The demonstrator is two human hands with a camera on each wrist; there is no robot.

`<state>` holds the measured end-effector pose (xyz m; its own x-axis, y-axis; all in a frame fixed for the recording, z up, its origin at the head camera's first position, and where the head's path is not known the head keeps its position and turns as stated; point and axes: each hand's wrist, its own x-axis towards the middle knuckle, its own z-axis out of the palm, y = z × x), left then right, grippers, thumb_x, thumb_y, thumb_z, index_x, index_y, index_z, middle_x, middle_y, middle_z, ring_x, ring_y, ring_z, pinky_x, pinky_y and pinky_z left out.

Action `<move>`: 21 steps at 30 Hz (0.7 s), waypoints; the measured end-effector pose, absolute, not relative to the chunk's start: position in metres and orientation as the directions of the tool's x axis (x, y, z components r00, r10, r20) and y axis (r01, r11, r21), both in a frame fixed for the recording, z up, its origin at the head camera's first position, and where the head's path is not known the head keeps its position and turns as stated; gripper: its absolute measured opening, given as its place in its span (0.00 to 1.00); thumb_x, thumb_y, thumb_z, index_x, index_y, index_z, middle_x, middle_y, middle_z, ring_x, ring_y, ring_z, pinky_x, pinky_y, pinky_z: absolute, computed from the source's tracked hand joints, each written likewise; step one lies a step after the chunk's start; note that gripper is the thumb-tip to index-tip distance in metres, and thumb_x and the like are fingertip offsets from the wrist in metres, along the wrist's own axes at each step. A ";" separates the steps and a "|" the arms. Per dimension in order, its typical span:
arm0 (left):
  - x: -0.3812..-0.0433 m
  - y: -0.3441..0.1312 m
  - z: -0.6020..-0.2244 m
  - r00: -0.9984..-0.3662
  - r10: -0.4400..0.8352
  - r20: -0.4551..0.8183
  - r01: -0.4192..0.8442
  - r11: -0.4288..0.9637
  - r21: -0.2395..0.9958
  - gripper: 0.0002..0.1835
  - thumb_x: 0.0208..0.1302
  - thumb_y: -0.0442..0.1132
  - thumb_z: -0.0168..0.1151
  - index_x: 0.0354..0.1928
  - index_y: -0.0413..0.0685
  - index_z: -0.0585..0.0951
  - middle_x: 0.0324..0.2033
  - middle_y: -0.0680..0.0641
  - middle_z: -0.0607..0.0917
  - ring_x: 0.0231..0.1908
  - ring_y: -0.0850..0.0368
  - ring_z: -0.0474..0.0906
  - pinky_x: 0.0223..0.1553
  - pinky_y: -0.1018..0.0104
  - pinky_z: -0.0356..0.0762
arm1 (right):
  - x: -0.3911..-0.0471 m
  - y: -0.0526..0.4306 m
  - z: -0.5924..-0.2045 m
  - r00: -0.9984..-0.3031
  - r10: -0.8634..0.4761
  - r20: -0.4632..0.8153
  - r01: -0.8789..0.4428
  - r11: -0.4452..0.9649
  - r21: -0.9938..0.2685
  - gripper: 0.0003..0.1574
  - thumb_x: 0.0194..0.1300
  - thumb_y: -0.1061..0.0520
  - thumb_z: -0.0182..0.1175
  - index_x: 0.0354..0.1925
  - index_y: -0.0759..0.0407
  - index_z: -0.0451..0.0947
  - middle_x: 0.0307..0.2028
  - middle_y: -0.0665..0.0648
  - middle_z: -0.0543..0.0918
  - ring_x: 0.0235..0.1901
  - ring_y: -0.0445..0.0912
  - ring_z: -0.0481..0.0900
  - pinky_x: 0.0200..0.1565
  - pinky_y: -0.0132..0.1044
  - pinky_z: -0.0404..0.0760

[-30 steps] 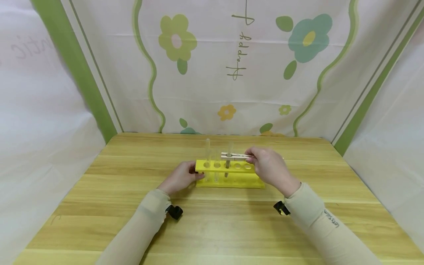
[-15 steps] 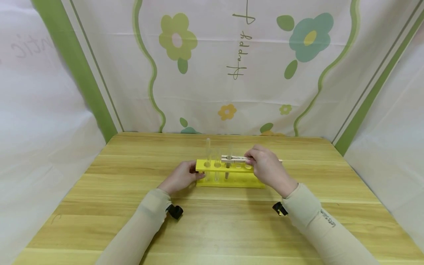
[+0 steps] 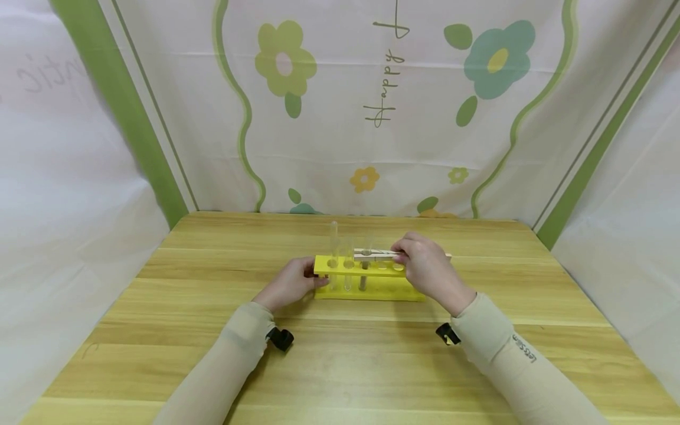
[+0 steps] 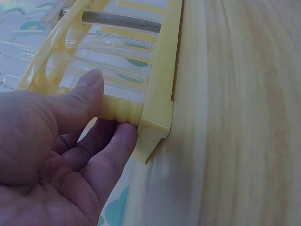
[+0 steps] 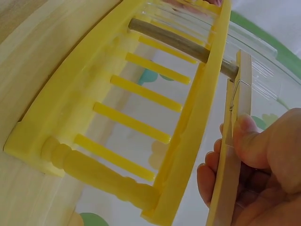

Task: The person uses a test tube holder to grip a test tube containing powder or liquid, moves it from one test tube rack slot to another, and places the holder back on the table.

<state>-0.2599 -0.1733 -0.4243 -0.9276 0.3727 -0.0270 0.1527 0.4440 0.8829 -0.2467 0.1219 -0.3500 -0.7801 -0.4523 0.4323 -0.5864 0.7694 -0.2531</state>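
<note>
Test tube (image 3: pixel 363 282) with dark contents, in 3rd hole from left of yellow rack (image 5: pixel 56 103). Pinched above rack by wooden clamp (image 5: pixel 226 183), gripped in right hand (image 3: pixel 429 268). Rack's end post (image 4: pixel 121 109) held by left hand (image 3: pixel 287 286). Looks light, rigid, slick, breakable; best clamped gently below rim.

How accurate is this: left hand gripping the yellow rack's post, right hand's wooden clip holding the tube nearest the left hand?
Not quite: the head view shows the wooden clip on the dark tube, third from the left hand. The rest stands.
</note>
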 end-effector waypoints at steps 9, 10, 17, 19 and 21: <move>-0.258 -0.173 -0.423 -0.924 0.381 -0.027 0.156 0.442 0.883 0.05 0.69 0.38 0.64 0.43 0.48 0.82 0.38 0.51 0.84 0.37 0.53 0.78 0.40 0.60 0.77 | -0.244 0.122 -0.346 -0.778 -0.444 0.444 -0.582 0.776 -0.243 0.03 0.62 0.66 0.68 0.37 0.65 0.85 0.33 0.54 0.82 0.32 0.48 0.81 0.37 0.42 0.82; -0.258 -0.174 -0.423 -0.924 0.381 -0.028 0.154 0.440 0.884 0.05 0.69 0.38 0.64 0.43 0.47 0.82 0.38 0.51 0.84 0.37 0.53 0.77 0.40 0.60 0.77 | -0.243 0.122 -0.345 -0.776 -0.442 0.450 -0.581 0.778 -0.238 0.03 0.62 0.67 0.68 0.37 0.66 0.85 0.32 0.54 0.82 0.32 0.48 0.81 0.37 0.42 0.83; -0.257 -0.174 -0.423 -0.924 0.380 -0.033 0.146 0.432 0.890 0.06 0.69 0.37 0.63 0.44 0.46 0.82 0.38 0.50 0.84 0.37 0.53 0.77 0.40 0.60 0.78 | -0.240 0.121 -0.335 -0.773 -0.427 0.470 -0.572 0.789 -0.224 0.05 0.61 0.67 0.68 0.38 0.67 0.86 0.33 0.56 0.83 0.31 0.49 0.82 0.36 0.41 0.83; -0.257 -0.173 -0.422 -0.925 0.379 -0.033 0.145 0.431 0.891 0.06 0.69 0.37 0.63 0.44 0.46 0.82 0.38 0.50 0.84 0.37 0.53 0.78 0.40 0.60 0.78 | -0.239 0.122 -0.332 -0.764 -0.428 0.482 -0.580 0.784 -0.223 0.05 0.61 0.67 0.68 0.38 0.68 0.85 0.33 0.57 0.83 0.32 0.50 0.82 0.36 0.42 0.83; -0.257 -0.173 -0.422 -0.924 0.380 -0.032 0.146 0.430 0.891 0.06 0.69 0.37 0.63 0.45 0.46 0.82 0.38 0.50 0.84 0.38 0.53 0.78 0.41 0.60 0.78 | -0.239 0.122 -0.329 -0.756 -0.431 0.493 -0.586 0.781 -0.217 0.06 0.62 0.67 0.68 0.38 0.68 0.85 0.34 0.58 0.83 0.32 0.51 0.83 0.37 0.43 0.83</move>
<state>-0.2570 -0.1734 -0.4223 -0.9244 0.3801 -0.0323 0.1459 0.4305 0.8907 -0.2386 0.1219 -0.3290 -0.7561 -0.4306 0.4928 -0.5861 0.7806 -0.2172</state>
